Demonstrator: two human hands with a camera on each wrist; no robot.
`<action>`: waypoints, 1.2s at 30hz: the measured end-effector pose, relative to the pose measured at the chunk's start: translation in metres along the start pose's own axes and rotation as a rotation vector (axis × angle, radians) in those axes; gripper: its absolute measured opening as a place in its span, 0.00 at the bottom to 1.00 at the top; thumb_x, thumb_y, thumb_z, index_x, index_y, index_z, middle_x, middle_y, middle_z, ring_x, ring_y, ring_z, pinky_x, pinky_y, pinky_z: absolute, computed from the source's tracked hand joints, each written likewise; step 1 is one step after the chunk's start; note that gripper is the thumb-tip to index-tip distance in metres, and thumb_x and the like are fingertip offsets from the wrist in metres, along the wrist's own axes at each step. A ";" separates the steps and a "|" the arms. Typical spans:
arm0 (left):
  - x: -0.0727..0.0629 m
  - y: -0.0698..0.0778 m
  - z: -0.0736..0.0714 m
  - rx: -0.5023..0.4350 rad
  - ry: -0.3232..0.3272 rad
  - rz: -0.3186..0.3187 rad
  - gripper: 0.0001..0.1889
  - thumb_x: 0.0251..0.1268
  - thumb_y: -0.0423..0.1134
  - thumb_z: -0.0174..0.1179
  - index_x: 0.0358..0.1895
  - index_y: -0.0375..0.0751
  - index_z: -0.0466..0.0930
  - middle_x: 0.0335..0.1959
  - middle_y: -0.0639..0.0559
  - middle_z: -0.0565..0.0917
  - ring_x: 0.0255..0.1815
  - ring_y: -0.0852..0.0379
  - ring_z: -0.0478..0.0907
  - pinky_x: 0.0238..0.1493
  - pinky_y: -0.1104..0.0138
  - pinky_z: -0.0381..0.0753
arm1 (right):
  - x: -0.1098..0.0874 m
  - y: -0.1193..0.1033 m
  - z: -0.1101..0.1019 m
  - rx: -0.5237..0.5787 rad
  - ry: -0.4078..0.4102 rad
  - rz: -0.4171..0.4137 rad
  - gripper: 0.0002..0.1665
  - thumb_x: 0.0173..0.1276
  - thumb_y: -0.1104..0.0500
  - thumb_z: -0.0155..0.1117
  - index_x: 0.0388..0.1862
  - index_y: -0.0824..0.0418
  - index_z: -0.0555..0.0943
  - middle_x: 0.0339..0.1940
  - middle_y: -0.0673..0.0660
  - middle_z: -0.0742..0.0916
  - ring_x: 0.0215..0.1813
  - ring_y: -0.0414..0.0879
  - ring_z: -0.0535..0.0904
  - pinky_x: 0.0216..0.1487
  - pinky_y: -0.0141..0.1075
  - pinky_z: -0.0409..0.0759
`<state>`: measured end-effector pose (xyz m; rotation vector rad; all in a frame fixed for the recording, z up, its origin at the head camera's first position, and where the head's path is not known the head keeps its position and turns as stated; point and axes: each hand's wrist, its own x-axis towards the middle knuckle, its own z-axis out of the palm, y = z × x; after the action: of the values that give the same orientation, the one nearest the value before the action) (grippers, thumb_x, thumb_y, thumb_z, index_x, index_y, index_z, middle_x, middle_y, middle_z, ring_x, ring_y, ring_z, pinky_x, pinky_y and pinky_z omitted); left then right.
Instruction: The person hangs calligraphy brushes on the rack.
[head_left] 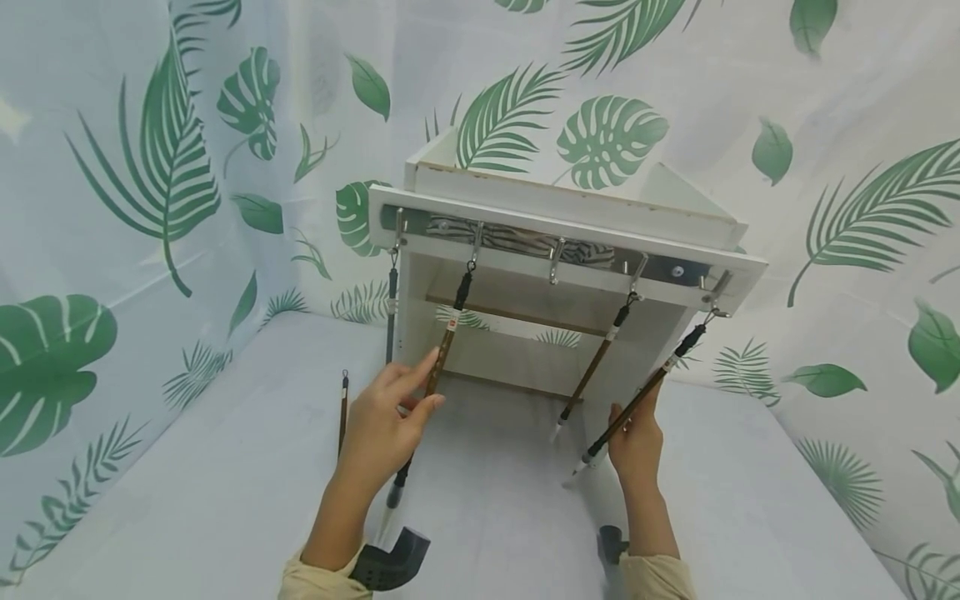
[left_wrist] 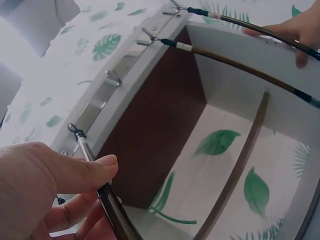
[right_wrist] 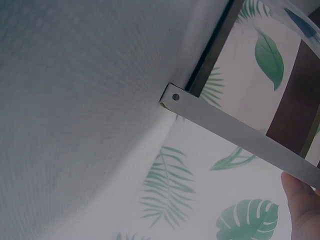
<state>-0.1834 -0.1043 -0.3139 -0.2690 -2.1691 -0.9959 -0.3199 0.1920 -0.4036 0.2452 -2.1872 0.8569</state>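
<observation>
My left hand pinches a brown-handled calligraphy brush between thumb and fingers. The brush's cord loop is right at the second hook from the left, and its pale tip points down. My right hand grips the side panel of a white rack, thumb toward the inside. In the right wrist view only part of that hand shows, against the panel's edge. Other brushes hang from the rack: a dark one at far left, one on the fourth hook, and one at far right.
The middle hook holds no brush. Another brush lies on the white surface at left. A wooden crossbar spans the rack. Leaf-patterned sheeting surrounds everything. Dark wrist mounts sit near both cuffs.
</observation>
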 end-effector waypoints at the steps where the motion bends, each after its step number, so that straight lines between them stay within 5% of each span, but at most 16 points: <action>1: 0.000 0.000 0.000 0.003 0.001 -0.001 0.27 0.50 0.32 0.66 0.58 0.41 0.74 0.36 0.45 0.78 0.24 0.59 0.74 0.18 0.75 0.71 | 0.000 0.000 0.000 -0.003 -0.002 0.004 0.50 0.65 0.69 0.52 0.72 0.46 0.34 0.51 0.77 0.77 0.42 0.73 0.77 0.37 0.60 0.78; 18: 0.004 -0.014 0.015 0.027 -0.013 -0.109 0.28 0.51 0.35 0.66 0.59 0.46 0.74 0.38 0.44 0.79 0.28 0.54 0.77 0.20 0.73 0.73 | 0.002 -0.001 0.000 0.007 -0.011 0.012 0.49 0.65 0.69 0.51 0.72 0.45 0.34 0.51 0.77 0.77 0.43 0.73 0.77 0.39 0.61 0.78; 28: 0.004 -0.024 0.027 0.002 -0.053 -0.107 0.29 0.53 0.37 0.65 0.61 0.46 0.71 0.39 0.44 0.78 0.30 0.52 0.79 0.26 0.68 0.80 | 0.001 -0.002 -0.001 0.004 -0.012 0.029 0.48 0.65 0.69 0.51 0.72 0.47 0.35 0.51 0.76 0.77 0.41 0.73 0.77 0.38 0.61 0.78; 32: 0.003 -0.033 0.039 -0.039 -0.005 -0.067 0.29 0.53 0.35 0.64 0.62 0.43 0.70 0.37 0.43 0.76 0.31 0.52 0.78 0.29 0.66 0.82 | 0.000 -0.002 -0.001 0.006 -0.015 0.029 0.49 0.65 0.69 0.51 0.72 0.47 0.35 0.52 0.76 0.77 0.42 0.73 0.77 0.38 0.61 0.78; 36: 0.001 -0.044 0.060 -0.076 0.112 0.006 0.26 0.55 0.33 0.62 0.60 0.39 0.71 0.35 0.43 0.75 0.32 0.53 0.77 0.32 0.68 0.84 | 0.000 -0.003 -0.001 0.011 -0.019 0.034 0.49 0.65 0.69 0.51 0.72 0.47 0.34 0.54 0.76 0.76 0.43 0.73 0.77 0.39 0.61 0.78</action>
<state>-0.2357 -0.0904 -0.3652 -0.2488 -2.0316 -1.0659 -0.3183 0.1902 -0.4019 0.2237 -2.2105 0.8891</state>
